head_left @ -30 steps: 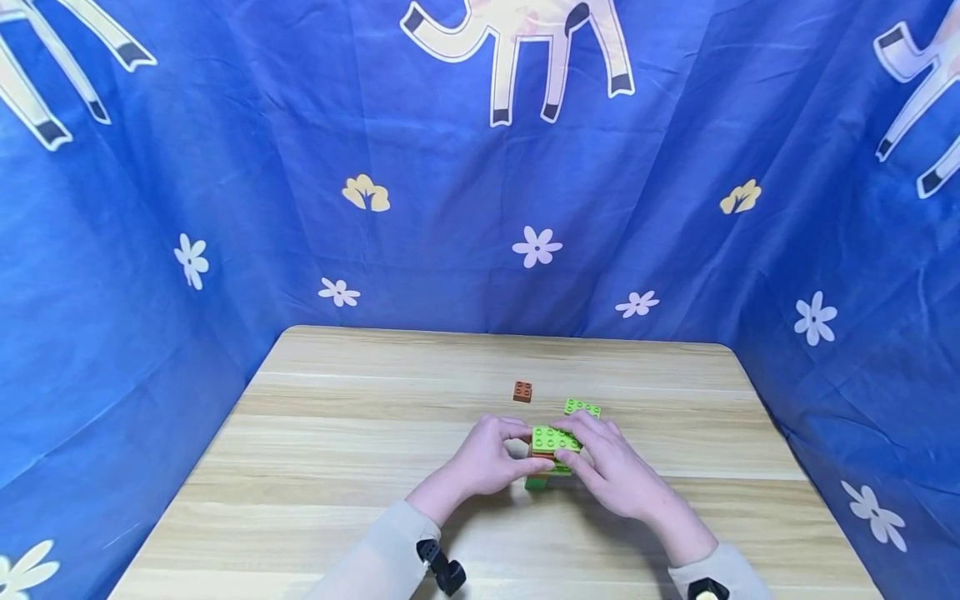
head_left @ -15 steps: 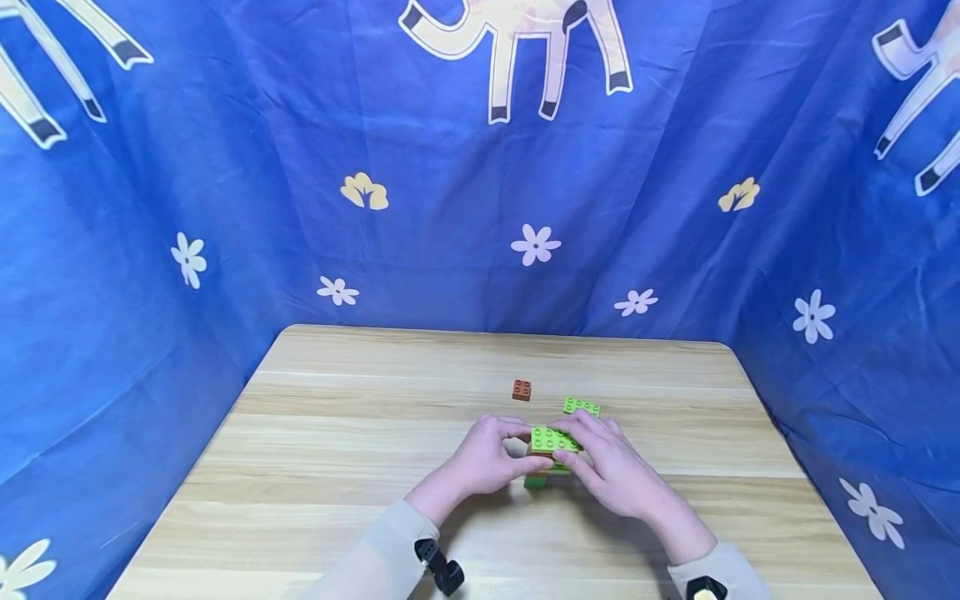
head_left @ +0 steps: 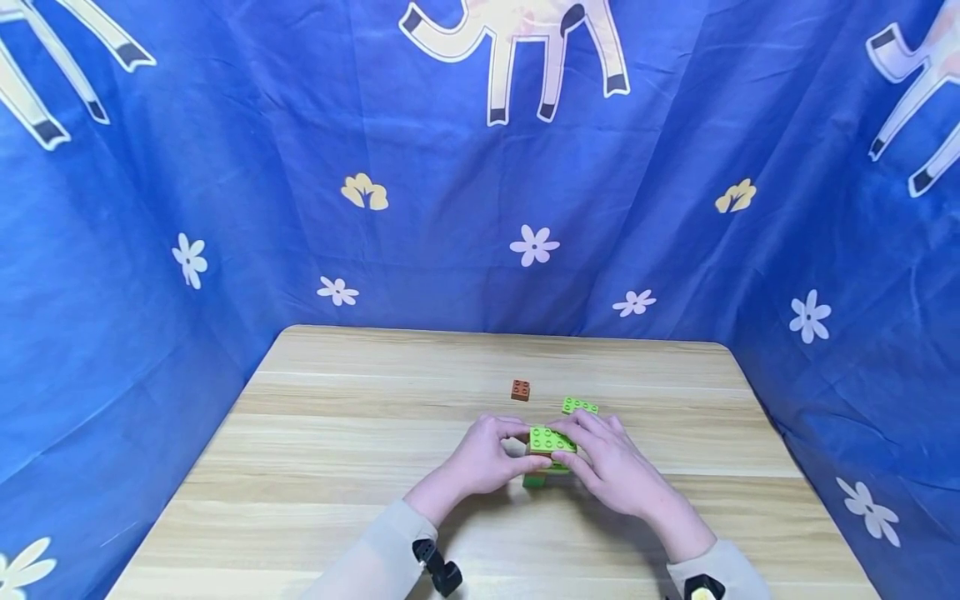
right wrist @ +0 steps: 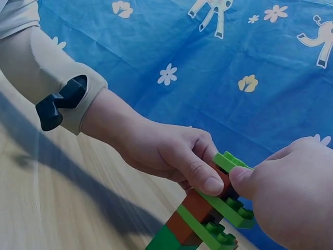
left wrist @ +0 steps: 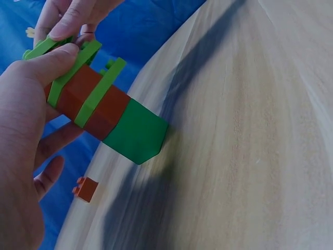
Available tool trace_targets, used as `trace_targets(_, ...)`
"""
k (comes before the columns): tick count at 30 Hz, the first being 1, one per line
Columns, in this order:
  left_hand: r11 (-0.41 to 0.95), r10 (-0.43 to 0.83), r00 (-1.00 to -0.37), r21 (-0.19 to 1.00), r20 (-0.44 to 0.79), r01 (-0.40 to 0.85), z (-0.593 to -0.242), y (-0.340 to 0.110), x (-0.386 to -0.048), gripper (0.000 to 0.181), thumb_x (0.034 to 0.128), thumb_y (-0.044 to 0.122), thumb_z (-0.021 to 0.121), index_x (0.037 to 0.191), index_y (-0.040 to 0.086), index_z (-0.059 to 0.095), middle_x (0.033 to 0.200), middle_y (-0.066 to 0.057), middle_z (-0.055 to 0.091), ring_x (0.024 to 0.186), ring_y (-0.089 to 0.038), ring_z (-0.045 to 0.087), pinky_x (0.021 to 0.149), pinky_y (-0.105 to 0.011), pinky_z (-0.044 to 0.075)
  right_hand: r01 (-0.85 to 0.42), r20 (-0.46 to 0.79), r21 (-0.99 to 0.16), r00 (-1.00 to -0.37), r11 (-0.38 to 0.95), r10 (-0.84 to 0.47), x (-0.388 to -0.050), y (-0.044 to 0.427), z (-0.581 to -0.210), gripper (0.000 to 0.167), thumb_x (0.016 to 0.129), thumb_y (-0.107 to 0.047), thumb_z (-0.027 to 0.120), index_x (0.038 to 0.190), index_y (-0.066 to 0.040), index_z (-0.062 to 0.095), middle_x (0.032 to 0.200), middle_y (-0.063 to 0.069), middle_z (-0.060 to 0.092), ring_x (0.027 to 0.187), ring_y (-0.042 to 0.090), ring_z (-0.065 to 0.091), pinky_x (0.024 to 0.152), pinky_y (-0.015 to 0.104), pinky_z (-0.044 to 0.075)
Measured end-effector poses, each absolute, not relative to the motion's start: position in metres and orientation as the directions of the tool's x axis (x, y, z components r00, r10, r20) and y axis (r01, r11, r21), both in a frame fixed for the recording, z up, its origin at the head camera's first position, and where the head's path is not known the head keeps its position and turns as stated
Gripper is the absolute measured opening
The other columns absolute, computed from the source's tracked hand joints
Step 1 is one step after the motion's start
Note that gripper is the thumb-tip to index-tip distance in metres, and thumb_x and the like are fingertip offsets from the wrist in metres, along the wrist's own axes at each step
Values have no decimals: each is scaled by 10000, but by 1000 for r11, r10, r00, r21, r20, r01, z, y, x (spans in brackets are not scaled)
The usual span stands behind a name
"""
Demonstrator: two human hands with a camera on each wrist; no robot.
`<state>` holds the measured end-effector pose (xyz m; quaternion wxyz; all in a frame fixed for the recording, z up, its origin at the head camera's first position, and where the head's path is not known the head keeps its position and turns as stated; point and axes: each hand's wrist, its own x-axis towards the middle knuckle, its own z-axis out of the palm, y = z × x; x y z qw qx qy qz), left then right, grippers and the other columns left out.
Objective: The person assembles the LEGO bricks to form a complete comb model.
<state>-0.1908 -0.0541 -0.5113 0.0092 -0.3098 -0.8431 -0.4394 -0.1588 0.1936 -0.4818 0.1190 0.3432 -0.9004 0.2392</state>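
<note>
Blue cloth [head_left: 442, 258] walls a table [head_left: 360, 417], booth-like.

Right hand [head_left: 613, 468] kinda hides bits of the top lime brick [head_left: 547, 439] and back lime brick [head_left: 580, 404], and right wrist view crops the dark green block [right wrist: 166, 241].

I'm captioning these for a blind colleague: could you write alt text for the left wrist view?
A left hand grips a stack of brown and green toy blocks, with a right hand at its top end. A loose brown block lies apart on the wood-grain table, before a blue cloth.
</note>
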Motion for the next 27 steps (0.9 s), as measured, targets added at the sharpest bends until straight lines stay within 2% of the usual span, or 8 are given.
trace_targets(6, 418, 524, -801, 731, 290, 539, -510, -54, -190, 290, 904, 491, 837, 1082, 263, 817, 999, 179, 740, 949, -51, 685, 902, -395, 567, -680, 383, -334, -731, 653, -565, -159, 193, -481, 350, 1063, -366, 651, 1380, -219, 679, 1174, -153, 604, 1010, 36, 565, 857, 361, 370)
trace_targets(11, 474, 520, -811, 699, 269, 536, -505, -54, -187, 345, 914, 567, 793, 1098, 275, 807, 1052, 171, 748, 996, -103, 692, 943, -398, 526, -678, 368, -316, -733, 664, -572, -160, 193, -478, 374, 1055, -377, 661, 1385, -203, 692, 1170, -137, 607, 1035, 53, 573, 869, 369, 363)
trace_targets(15, 510, 506, -827, 688, 245, 516, -500, -55, -186, 514, 898, 652, 759, 1216, 249, 792, 1152, 135, 752, 1090, -142, 699, 993, -401, 517, -681, 363, -306, -729, 665, -580, -161, 194, -476, 383, 1053, -374, 665, 1385, -186, 699, 1165, -122, 606, 1035, 61, 573, 860, 370, 352)
trace_targets(19, 479, 506, -812, 689, 290, 544, -494, -55, -185, 614, 907, 643, 753, 1338, 204, 747, 1248, 91, 739, 1179, -139, 686, 1024, -400, 535, -685, 366, -302, -726, 664, -582, -161, 194, -476, 386, 1057, -373, 658, 1394, -187, 696, 1164, -128, 602, 1041, 51, 572, 862, 369, 347)
trace_targets(23, 445, 516, -764, 641, 388, 626, -492, -55, -185, 537, 943, 563, 757, 1318, 180, 758, 1242, 60, 745, 1144, -121, 701, 1012, -387, 545, -682, 362, -299, -728, 667, -582, -161, 194, -476, 396, 1070, -404, 627, 1404, -201, 692, 1166, -135, 600, 1053, 48, 567, 861, 362, 343)
trace_targets(27, 439, 510, -746, 616, 428, 654, -491, -56, -186, 459, 929, 531, 789, 1245, 198, 795, 1177, 63, 768, 1076, -95, 721, 977, -366, 557, -670, 339, -316, -741, 671, -580, -160, 194, -476, 418, 1085, -441, 586, 1419, -211, 684, 1177, -140, 597, 1072, 53, 553, 850, 357, 335)
